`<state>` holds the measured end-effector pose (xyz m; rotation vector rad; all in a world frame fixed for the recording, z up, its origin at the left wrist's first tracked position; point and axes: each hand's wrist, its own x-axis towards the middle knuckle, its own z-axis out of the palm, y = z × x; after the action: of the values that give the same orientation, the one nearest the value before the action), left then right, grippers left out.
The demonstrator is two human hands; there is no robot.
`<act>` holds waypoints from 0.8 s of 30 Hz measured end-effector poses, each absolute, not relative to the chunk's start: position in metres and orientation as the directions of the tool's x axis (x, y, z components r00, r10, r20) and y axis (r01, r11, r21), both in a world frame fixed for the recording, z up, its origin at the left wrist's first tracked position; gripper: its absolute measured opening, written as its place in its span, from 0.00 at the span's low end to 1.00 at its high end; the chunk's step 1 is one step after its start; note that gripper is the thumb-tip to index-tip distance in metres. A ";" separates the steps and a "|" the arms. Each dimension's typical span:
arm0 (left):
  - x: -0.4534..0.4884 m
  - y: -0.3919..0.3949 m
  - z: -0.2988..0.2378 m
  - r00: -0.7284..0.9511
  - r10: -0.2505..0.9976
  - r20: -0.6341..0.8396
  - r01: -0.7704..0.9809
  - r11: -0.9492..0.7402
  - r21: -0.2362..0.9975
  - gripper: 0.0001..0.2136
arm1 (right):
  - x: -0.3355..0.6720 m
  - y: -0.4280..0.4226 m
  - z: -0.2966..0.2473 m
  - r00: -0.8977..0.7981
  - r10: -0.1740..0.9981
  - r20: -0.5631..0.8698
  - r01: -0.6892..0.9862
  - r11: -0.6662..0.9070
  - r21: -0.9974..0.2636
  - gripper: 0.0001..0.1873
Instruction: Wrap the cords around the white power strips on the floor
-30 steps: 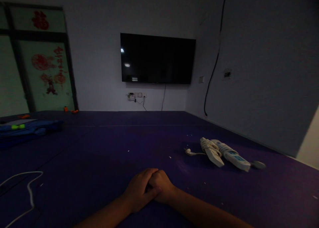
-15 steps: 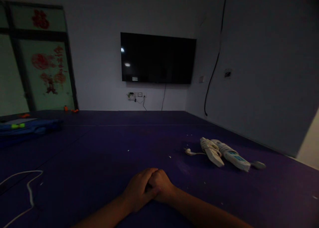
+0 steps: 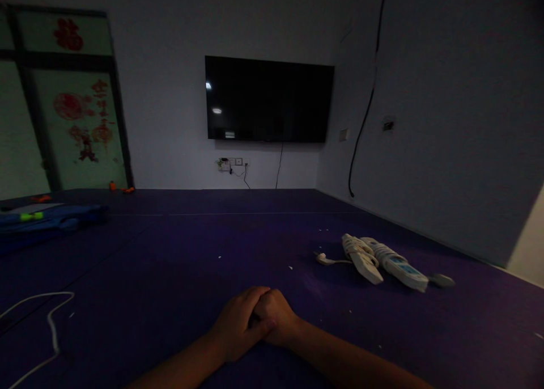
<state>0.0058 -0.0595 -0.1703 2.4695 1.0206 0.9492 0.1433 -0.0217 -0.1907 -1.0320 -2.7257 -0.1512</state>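
Note:
My left hand (image 3: pixel 238 324) and my right hand (image 3: pixel 276 318) are clasped together low in the middle of the head view, over a dark purple surface (image 3: pixel 178 275). The left hand's fingers wrap over the right hand, and its thumb lies across the near side. My right hand is closed inside that grip, its fingers mostly hidden. No object shows between the palms. Nearest to the hands, off to the right, lie two white power strips (image 3: pixel 361 258) with cords wound around them. A plug (image 3: pixel 323 258) sticks out on the left.
A white cable (image 3: pixel 53 326) curves at lower left. Blue cloth (image 3: pixel 72 216) lies at the left, with small orange items (image 3: pixel 128 190) near the door (image 3: pixel 80 128). A television (image 3: pixel 270 100) hangs on the far wall. A black cable (image 3: pixel 364 122) runs down the right wall.

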 end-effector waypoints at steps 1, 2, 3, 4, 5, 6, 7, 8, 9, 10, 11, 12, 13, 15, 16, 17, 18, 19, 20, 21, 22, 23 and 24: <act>0.006 -0.060 -0.170 0.526 0.716 0.459 0.515 -0.697 0.499 0.25 | 0.143 -0.022 -0.191 -0.727 0.643 0.241 0.665 0.746 0.016 0.09; 0.006 -0.060 -0.170 0.526 0.719 0.455 0.517 -0.695 0.500 0.25 | 0.143 -0.022 -0.191 -0.725 0.646 0.241 0.668 0.744 0.016 0.09; 0.006 -0.060 -0.170 0.526 0.720 0.453 0.517 -0.693 0.502 0.25 | 0.143 -0.022 -0.190 -0.722 0.647 0.243 0.670 0.742 0.015 0.09; 0.006 -0.060 -0.170 0.525 0.720 0.454 0.517 -0.693 0.503 0.25 | 0.143 -0.022 -0.190 -0.721 0.648 0.245 0.671 0.741 0.015 0.09; 0.006 -0.060 -0.171 0.525 0.720 0.455 0.516 -0.694 0.503 0.25 | 0.143 -0.022 -0.190 -0.720 0.649 0.246 0.673 0.740 0.014 0.09; 0.006 -0.060 -0.171 0.525 0.719 0.456 0.516 -0.694 0.502 0.25 | 0.143 -0.022 -0.189 -0.719 0.651 0.245 0.674 0.739 0.013 0.09; 0.006 -0.059 -0.172 0.524 0.720 0.455 0.518 -0.693 0.500 0.26 | 0.143 -0.022 -0.189 -0.719 0.651 0.243 0.673 0.739 0.012 0.09; 0.006 -0.059 -0.172 0.522 0.723 0.453 0.525 -0.691 0.498 0.26 | 0.143 -0.022 -0.189 -0.719 0.651 0.243 0.673 0.740 0.009 0.09; 0.006 -0.059 -0.172 0.520 0.726 0.450 0.531 -0.687 0.495 0.26 | 0.143 -0.022 -0.188 -0.719 0.650 0.245 0.672 0.740 0.007 0.09; 0.006 -0.058 -0.173 0.520 0.728 0.446 0.535 -0.685 0.494 0.26 | 0.143 -0.022 -0.188 -0.719 0.649 0.249 0.671 0.741 0.006 0.09; 0.006 -0.058 -0.173 0.521 0.729 0.444 0.537 -0.684 0.494 0.26 | 0.143 -0.023 -0.188 -0.719 0.646 0.255 0.669 0.743 0.002 0.09; 0.006 -0.058 -0.172 0.521 0.729 0.445 0.535 -0.685 0.495 0.26 | 0.143 -0.023 -0.188 -0.721 0.642 0.260 0.665 0.747 -0.002 0.09; 0.006 -0.058 -0.172 0.522 0.726 0.447 0.531 -0.687 0.496 0.26 | 0.143 -0.023 -0.188 -0.722 0.639 0.265 0.662 0.750 -0.006 0.09; 0.006 -0.059 -0.171 0.521 0.722 0.455 0.522 -0.691 0.499 0.26 | 0.143 -0.024 -0.187 -0.724 0.636 0.267 0.658 0.753 -0.009 0.10; 0.006 -0.059 -0.171 0.519 0.722 0.458 0.521 -0.692 0.501 0.25 | 0.142 -0.025 -0.187 -0.722 0.639 0.266 0.661 0.750 -0.008 0.10; 0.006 -0.060 -0.170 0.518 0.723 0.458 0.520 -0.691 0.502 0.25 | 0.142 -0.025 -0.186 -0.718 0.644 0.265 0.667 0.745 -0.006 0.10; 0.006 -0.060 -0.170 0.518 0.723 0.457 0.519 -0.690 0.504 0.25 | 0.142 -0.025 -0.186 -0.714 0.649 0.261 0.672 0.740 -0.002 0.10; 0.006 -0.060 -0.170 0.520 0.724 0.453 0.517 -0.689 0.507 0.25 | 0.142 -0.026 -0.185 -0.712 0.653 0.256 0.676 0.737 0.002 0.10; 0.006 -0.060 -0.170 0.522 0.724 0.451 0.515 -0.689 0.509 0.26 | 0.142 -0.026 -0.185 -0.711 0.656 0.253 0.679 0.734 0.004 0.10; 0.006 -0.059 -0.170 0.526 0.722 0.449 0.511 -0.690 0.512 0.25 | 0.142 -0.026 -0.185 -0.710 0.657 0.254 0.680 0.733 0.005 0.10; 0.006 -0.059 -0.171 0.528 0.721 0.449 0.508 -0.691 0.513 0.25 | 0.142 -0.026 -0.185 -0.710 0.656 0.257 0.680 0.733 0.005 0.10; 0.006 -0.059 -0.171 0.529 0.721 0.447 0.507 -0.692 0.514 0.25 | 0.142 -0.026 -0.185 -0.710 0.655 0.259 0.679 0.734 0.003 0.10; 0.006 -0.059 -0.171 0.529 0.721 0.447 0.508 -0.691 0.514 0.25 | 0.142 -0.026 -0.186 -0.709 0.656 0.261 0.680 0.734 0.002 0.10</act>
<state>0.0056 -0.0588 -0.1710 2.4506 1.0204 0.9354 0.1423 -0.0256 -0.1858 -1.0557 -2.6941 -0.1432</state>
